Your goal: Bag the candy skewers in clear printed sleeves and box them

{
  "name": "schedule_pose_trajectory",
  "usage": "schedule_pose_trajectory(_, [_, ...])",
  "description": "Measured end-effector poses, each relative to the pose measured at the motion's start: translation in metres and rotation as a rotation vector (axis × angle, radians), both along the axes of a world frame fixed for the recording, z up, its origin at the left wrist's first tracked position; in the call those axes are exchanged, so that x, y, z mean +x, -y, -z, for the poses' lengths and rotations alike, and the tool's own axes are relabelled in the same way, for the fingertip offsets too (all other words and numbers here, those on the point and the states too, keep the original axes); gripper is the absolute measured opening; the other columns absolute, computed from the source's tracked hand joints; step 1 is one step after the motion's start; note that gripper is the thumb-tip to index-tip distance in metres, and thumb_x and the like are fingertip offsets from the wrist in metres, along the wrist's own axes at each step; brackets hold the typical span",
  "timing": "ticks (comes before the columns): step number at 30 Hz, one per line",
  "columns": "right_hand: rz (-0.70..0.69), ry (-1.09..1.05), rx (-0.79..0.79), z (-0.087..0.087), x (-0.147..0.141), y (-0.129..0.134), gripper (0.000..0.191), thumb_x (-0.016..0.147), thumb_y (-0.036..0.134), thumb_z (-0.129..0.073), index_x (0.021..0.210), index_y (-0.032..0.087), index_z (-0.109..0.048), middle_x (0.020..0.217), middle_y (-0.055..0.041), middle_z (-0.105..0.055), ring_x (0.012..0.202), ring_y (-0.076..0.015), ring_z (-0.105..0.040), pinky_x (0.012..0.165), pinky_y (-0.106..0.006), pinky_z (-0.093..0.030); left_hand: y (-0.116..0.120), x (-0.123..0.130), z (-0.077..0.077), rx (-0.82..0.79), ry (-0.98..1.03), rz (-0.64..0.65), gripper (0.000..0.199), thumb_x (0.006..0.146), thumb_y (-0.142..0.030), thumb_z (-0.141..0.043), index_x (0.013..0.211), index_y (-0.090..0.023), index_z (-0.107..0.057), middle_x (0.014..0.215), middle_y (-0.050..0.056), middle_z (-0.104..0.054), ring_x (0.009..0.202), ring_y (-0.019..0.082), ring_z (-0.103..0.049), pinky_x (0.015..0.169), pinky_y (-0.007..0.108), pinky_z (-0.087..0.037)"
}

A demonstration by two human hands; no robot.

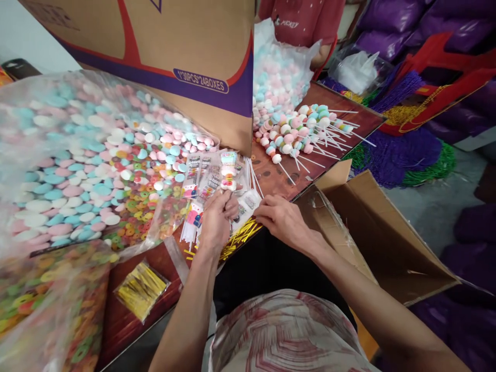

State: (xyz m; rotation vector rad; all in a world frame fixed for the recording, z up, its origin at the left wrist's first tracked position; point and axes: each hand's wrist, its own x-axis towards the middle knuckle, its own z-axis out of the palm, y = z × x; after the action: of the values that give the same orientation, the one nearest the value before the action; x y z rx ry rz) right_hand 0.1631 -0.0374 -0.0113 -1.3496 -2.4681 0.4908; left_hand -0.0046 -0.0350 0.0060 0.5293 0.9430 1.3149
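My left hand (217, 217) is closed around the lower end of a candy skewer (228, 173), which stands upright with pastel marshmallow-like sweets and a ring gummy inside a clear printed wrapper. To its right, the fingers of my right hand (281, 219) are pinched together above a pile of gold twist ties (242, 233). Whatever they may hold is too small to make out. Behind and beside my left hand lie printed clear wrappers (209, 183). White sticks (253, 178) lean close to my right fingertips.
Finished-looking candy skewers (298, 129) lie heaped on the table (271, 181). A large carton (186, 51) stands behind. Pastel sweets (73, 191) and gummy rings (135, 217) spread at left. A bag of twist ties (142, 290) lies nearby; an open cardboard box (387, 232) is at right. A person in red (302, 20) sits opposite.
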Motion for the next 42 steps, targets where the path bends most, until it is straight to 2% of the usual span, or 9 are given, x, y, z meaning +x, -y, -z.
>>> schedule_pose_trajectory(5, [-0.073, 0.17, 0.181, 0.018, -0.008, 0.003, 0.02, 0.096, 0.013, -0.05, 0.081, 0.018, -0.064, 0.087, -0.0066, -0.064, 0.076, -0.0186, -0.05, 0.068, -0.032, -0.031, 0.003, -0.002, -0.003, -0.075, 0.075, 0.043, 0.026, 0.082, -0.025, -0.052, 0.089, -0.006, -0.067, 0.058, -0.006, -0.03, 0.046, 0.005, -0.021, 0.043, 0.017, -0.023])
schedule_pose_trajectory(10, [-0.086, 0.114, 0.221, 0.028, -0.005, -0.003, 0.02, 0.097, 0.012, -0.042, 0.086, 0.018, -0.057, 0.085, -0.0062, -0.062, 0.074, -0.0194, -0.048, 0.071, -0.032, -0.031, 0.0, -0.006, 0.008, -0.085, 0.053, 0.014, 0.01, 0.08, -0.02, -0.062, 0.077, -0.011, -0.057, 0.058, -0.007, -0.034, 0.045, 0.003, -0.023, 0.043, 0.016, -0.022])
schedule_pose_trajectory(13, [-0.046, 0.047, 0.199, 0.025, 0.003, -0.01, 0.019, 0.095, 0.009, -0.042, 0.084, 0.019, -0.054, 0.081, -0.0048, -0.059, 0.074, -0.0195, -0.047, 0.071, -0.032, -0.032, -0.001, -0.007, 0.015, -0.062, 0.015, -0.025, 0.023, 0.078, -0.02, -0.07, 0.071, -0.015, -0.049, 0.058, -0.007, -0.038, 0.045, 0.003, -0.027, 0.044, 0.015, -0.022])
schedule_pose_trajectory(18, [0.17, -0.503, -0.005, 0.009, 0.01, -0.017, 0.017, 0.097, 0.02, -0.043, 0.082, 0.021, -0.05, 0.08, -0.0015, -0.052, 0.073, -0.0162, -0.047, 0.07, -0.028, -0.037, -0.003, -0.003, 0.017, 0.027, -0.051, -0.061, 0.023, 0.077, -0.023, -0.073, 0.079, -0.017, -0.051, 0.062, -0.004, -0.05, 0.047, 0.004, -0.034, 0.048, 0.015, -0.027])
schedule_pose_trajectory(21, [0.268, -0.942, -0.254, 0.004, -0.002, -0.014, 0.016, 0.095, 0.029, -0.05, 0.081, 0.021, -0.051, 0.073, 0.0024, -0.048, 0.063, -0.0129, -0.044, 0.06, -0.026, -0.037, -0.003, 0.007, 0.014, 0.045, -0.067, -0.029, 0.023, 0.076, -0.025, -0.074, 0.079, -0.017, -0.053, 0.064, -0.003, -0.053, 0.048, 0.003, -0.036, 0.048, 0.016, -0.026])
schedule_pose_trajectory(24, [0.293, -1.128, -0.402, 0.006, -0.021, -0.009, 0.018, 0.091, 0.033, -0.057, 0.078, 0.02, -0.054, 0.07, 0.003, -0.052, 0.06, -0.0115, -0.046, 0.058, -0.024, -0.039, -0.003, 0.022, 0.014, 0.03, -0.064, -0.001, 0.021, 0.076, -0.024, -0.071, 0.074, -0.017, -0.052, 0.062, -0.005, -0.049, 0.046, 0.002, -0.031, 0.046, 0.017, -0.024])
schedule_pose_trajectory(30, [0.411, -1.157, -0.342, 0.009, -0.036, -0.005, 0.019, 0.088, 0.034, -0.061, 0.077, 0.02, -0.056, 0.07, 0.0024, -0.058, 0.062, -0.0119, -0.053, 0.06, -0.025, -0.044, 0.0, 0.038, 0.017, 0.036, -0.174, -0.12, 0.022, 0.077, -0.015, -0.059, 0.094, -0.024, -0.049, 0.061, -0.009, -0.045, 0.046, 0.005, -0.032, 0.046, 0.017, -0.023])
schedule_pose_trajectory(39, [0.467, -1.119, -0.268, 0.01, -0.034, -0.006, 0.018, 0.089, 0.033, -0.058, 0.079, 0.02, -0.054, 0.07, 0.0035, -0.053, 0.061, -0.0111, -0.049, 0.058, -0.024, -0.041, 0.005, 0.044, 0.02, 0.136, -0.219, -0.118, 0.02, 0.079, -0.027, -0.072, 0.088, -0.021, -0.056, 0.082, -0.002, -0.059, 0.068, 0.009, -0.053, 0.059, 0.018, -0.04])
schedule_pose_trajectory(42, [0.441, -1.111, -0.282, 0.015, -0.036, -0.006, 0.018, 0.092, 0.035, -0.055, 0.081, 0.02, -0.052, 0.074, 0.0028, -0.052, 0.066, -0.0121, -0.049, 0.061, -0.024, -0.042, 0.003, 0.046, 0.019, 0.125, -0.196, -0.132, 0.022, 0.078, -0.032, -0.074, 0.086, -0.02, -0.058, 0.075, -0.002, -0.057, 0.062, 0.008, -0.05, 0.055, 0.017, -0.038])
